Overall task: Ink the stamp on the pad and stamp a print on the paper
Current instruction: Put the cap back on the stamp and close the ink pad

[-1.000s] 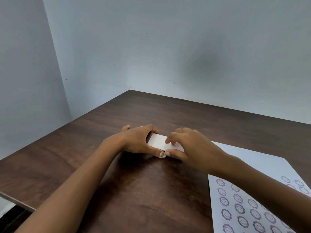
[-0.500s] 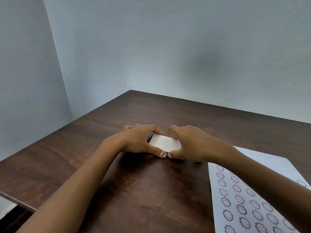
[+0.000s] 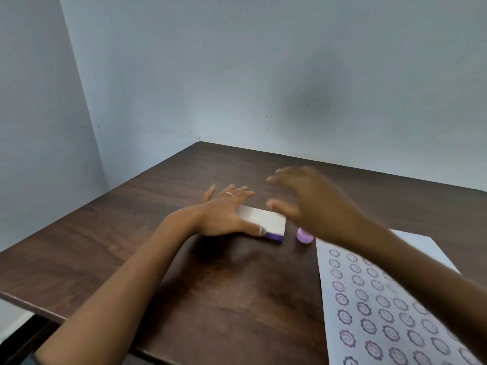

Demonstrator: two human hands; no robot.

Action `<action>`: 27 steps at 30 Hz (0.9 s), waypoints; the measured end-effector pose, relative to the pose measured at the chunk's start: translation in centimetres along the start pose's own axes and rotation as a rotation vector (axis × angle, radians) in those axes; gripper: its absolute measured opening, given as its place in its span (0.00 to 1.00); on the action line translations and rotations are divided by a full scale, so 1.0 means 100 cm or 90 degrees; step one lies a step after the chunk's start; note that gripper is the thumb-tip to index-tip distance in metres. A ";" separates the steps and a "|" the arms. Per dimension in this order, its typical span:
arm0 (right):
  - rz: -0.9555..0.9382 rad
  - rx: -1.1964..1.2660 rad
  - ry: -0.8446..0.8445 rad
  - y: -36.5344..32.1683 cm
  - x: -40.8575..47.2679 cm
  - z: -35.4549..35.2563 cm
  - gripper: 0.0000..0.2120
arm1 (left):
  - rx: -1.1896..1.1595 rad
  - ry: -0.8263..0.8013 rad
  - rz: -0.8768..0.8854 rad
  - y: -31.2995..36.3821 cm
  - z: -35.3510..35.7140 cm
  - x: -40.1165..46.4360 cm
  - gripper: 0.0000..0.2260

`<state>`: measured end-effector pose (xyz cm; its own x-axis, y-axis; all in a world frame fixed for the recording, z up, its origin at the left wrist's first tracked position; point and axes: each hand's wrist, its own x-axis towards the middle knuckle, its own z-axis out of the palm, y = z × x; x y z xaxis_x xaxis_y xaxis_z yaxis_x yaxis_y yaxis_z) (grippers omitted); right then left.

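The ink pad (image 3: 266,222) is a flat box with a white lid and a purple base, lying shut on the brown table (image 3: 226,293). My left hand (image 3: 224,214) lies flat beside its left end with fingers spread, the thumb touching the pad's near edge. My right hand (image 3: 308,198) hovers blurred above the pad's right end, fingers apart and holding nothing. A small lilac stamp (image 3: 304,236) stands on the table just right of the pad, partly hidden by my right wrist. The white paper (image 3: 369,299) with several rows of purple smiley prints lies at the right.
The table sits in a corner of pale blue walls (image 3: 237,75). Its near-left edge (image 3: 31,305) runs diagonally at the lower left. My right forearm crosses over the upper part of the paper.
Both hands have let go of the ink pad. The left hand has flattened out, the right has lifted up and back, uncovering the lilac stamp.
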<state>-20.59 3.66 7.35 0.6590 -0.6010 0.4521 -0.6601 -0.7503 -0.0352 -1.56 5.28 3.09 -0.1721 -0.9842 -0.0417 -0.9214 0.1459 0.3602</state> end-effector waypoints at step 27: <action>0.314 0.031 -0.136 0.078 -0.088 0.042 0.29 | 0.074 0.119 0.104 0.045 0.056 0.010 0.32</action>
<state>-29.98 1.90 -0.65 0.3370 -0.9242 0.1798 -0.8959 -0.3735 -0.2407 -7.85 5.47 -0.54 -0.2642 -0.9465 0.1854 -0.9226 0.3040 0.2373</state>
